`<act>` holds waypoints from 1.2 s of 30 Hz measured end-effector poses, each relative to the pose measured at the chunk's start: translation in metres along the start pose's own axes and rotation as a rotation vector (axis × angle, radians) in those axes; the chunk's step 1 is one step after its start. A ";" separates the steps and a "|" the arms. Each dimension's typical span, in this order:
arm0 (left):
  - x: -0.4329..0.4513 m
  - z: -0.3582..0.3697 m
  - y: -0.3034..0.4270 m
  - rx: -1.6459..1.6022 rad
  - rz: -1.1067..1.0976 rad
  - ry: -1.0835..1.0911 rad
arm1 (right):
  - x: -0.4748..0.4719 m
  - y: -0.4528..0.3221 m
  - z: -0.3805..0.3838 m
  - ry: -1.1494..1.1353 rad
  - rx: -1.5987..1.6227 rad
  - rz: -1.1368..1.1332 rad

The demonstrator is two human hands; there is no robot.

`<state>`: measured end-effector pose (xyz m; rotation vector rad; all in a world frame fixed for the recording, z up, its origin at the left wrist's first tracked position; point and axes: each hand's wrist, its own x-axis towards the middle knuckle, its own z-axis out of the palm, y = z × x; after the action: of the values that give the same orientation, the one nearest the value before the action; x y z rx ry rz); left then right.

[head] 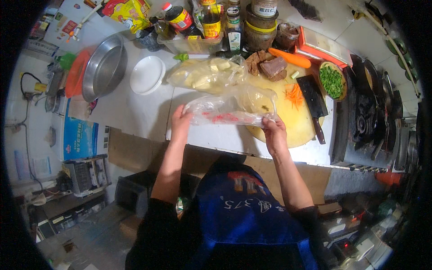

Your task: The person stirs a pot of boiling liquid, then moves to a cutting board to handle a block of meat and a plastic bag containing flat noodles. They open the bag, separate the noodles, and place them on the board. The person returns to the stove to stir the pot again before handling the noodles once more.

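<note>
Stretched between my two hands is a clear plastic bag [222, 109] with red print. My left hand [181, 121] grips its left end, and my right hand [275, 130] pinches the other end above a round yellow cutting board [287, 135]. Just behind lies another plastic bag [206, 76] with pale yellow pieces inside. On the board are shredded carrot [294, 96], a cleaver [312, 98] with a dark blade, a small pale green piece [295, 74] and chunks of brown cooked meat [273, 67]. A whole peeled carrot [290, 58] rests at the board's far edge.
Right of the board stand a bowl of chopped greens [332, 82] and a black gas stove [366, 111]. White plates [147, 75] and a steel basin [103, 69] are at the left. Sauce bottles [211, 23] and jars [260, 33] line the back wall.
</note>
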<state>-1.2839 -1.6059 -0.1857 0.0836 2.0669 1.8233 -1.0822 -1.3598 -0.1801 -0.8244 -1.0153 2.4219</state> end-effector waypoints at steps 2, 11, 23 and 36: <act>-0.002 0.010 0.002 0.245 0.069 0.062 | 0.002 0.006 -0.005 0.074 -0.060 -0.010; 0.012 0.072 -0.016 0.666 0.211 -0.071 | 0.020 0.011 -0.043 0.038 -0.090 -0.005; 0.009 0.092 0.046 0.428 0.201 -0.192 | 0.130 -0.130 -0.030 -0.176 -1.608 -0.781; 0.042 0.081 0.049 0.077 0.281 -0.408 | 0.203 -0.122 -0.016 -0.332 -1.784 -0.635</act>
<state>-1.3069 -1.5093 -0.1554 0.7367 1.8994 1.6982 -1.2095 -1.1600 -0.1740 -0.2858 -2.9225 0.6266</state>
